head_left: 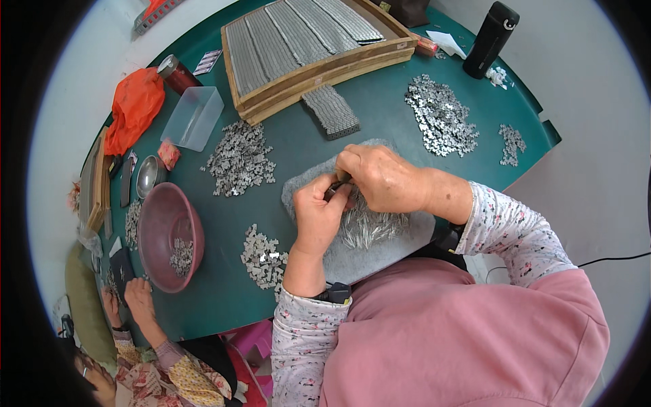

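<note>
My left hand (pixel 316 211) is closed, pinching a small dark piece (pixel 335 189) between thumb and fingers. My right hand (pixel 381 178) bends over it from the right, its fingertips closed on the same piece; part of it is hidden by the fingers. Both hands are just above a grey cloth mat (pixel 297 184). On that mat, under my right hand, lies a heap of thin, shiny metal pins (pixel 369 229). Left of my left wrist is a pile of light grey metal pieces (pixel 262 259).
A wooden tray (pixel 319 79) holds rows of stacked metal pieces; one stacked block (pixel 331 112) lies before it. Loose piles (pixel 241 159) (pixel 441 117) flank it. Left stand a pink bowl (pixel 195 234) and a clear box (pixel 193 119). A co-worker's hand (pixel 141 302) is beyond the bowl.
</note>
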The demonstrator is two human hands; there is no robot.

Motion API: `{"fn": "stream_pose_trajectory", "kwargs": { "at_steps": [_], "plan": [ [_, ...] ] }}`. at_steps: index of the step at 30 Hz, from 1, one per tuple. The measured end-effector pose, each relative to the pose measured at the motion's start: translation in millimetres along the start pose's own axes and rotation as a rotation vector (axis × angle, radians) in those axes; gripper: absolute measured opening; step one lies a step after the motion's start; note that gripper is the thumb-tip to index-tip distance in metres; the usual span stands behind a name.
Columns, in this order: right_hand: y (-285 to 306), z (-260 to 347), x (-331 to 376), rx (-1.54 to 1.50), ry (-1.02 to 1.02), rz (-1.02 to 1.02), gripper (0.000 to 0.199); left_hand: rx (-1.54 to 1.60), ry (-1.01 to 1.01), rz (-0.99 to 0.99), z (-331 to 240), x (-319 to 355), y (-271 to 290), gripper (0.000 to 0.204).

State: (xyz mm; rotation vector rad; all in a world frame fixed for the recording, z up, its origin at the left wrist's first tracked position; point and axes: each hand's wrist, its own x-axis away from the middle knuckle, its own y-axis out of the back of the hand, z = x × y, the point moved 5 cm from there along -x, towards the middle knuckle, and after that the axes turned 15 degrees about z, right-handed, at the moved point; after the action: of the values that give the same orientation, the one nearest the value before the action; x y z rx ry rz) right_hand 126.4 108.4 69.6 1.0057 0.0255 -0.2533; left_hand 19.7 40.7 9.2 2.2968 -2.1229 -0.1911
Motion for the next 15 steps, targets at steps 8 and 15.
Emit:
{"fn": "stream_pose_trajectory", "kwargs": {
  "at_steps": [8,15],
  "plan": [
    [0,-15,4,-0.238,-0.105,-0.23,0.021,0.227,0.056,0.036,3,-4,7,0.009],
    [1,1,10,0.026,-0.058,-0.302,0.013,0.413,0.06,-0.014,5,1,8,0.01]
  ]
}}
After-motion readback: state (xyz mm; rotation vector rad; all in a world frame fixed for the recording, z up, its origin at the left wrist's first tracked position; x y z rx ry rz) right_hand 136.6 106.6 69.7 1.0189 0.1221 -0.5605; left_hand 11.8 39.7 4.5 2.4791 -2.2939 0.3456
